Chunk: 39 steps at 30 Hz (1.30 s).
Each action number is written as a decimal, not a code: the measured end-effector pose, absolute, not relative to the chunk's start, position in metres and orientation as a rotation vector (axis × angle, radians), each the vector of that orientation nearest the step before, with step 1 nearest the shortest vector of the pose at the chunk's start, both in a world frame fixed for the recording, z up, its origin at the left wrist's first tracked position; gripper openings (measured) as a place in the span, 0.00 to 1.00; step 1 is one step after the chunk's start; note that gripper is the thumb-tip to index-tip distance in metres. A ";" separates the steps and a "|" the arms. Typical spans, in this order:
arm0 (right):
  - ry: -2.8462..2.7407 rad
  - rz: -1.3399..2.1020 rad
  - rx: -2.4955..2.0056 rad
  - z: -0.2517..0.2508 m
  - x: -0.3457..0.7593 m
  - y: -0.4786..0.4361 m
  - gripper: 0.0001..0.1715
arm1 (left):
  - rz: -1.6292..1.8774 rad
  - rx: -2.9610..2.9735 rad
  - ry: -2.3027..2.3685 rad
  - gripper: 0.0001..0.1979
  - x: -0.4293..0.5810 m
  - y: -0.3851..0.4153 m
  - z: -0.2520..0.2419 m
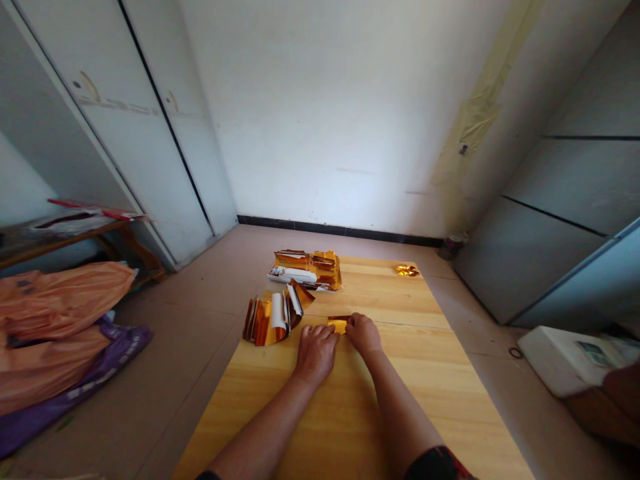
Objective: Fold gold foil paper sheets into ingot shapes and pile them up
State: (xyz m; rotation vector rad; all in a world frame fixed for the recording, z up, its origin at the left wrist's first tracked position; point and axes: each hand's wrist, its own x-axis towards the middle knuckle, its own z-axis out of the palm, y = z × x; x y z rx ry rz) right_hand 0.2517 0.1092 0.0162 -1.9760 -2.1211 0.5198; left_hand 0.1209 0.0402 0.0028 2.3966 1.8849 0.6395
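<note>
A small sheet of shiny gold foil paper (338,325) lies on the wooden table (345,413), its far edge turned up in a darker strip. My left hand (317,350) is palm down at its left near side, fingertips closed on the paper and holding it to the table. At the right end, my right hand (364,333) has its fingers curled in a pinch on the same sheet. Left of my hands stands a fanned stack of gold-and-white foil papers (275,315). Behind that is a second pile of foil papers (306,270).
A folded gold foil piece (407,270) rests at the table's far right corner. Orange and purple bags (60,327) lie left of the table. To the right are a white box (565,360) and a grey cabinet (555,200). A white wall (325,120) stands beyond the table.
</note>
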 end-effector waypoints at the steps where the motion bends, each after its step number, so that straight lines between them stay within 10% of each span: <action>1: -2.124 0.517 -2.004 0.019 0.250 0.109 0.10 | 0.643 2.386 1.884 0.14 0.121 0.040 0.003; 18: -1.879 0.490 -1.966 0.012 0.275 0.112 0.27 | 0.741 2.310 1.864 0.07 0.118 0.049 -0.001; 39: -1.942 0.530 -1.652 -0.001 0.290 0.091 0.10 | 0.719 2.475 1.760 0.08 0.117 0.044 0.003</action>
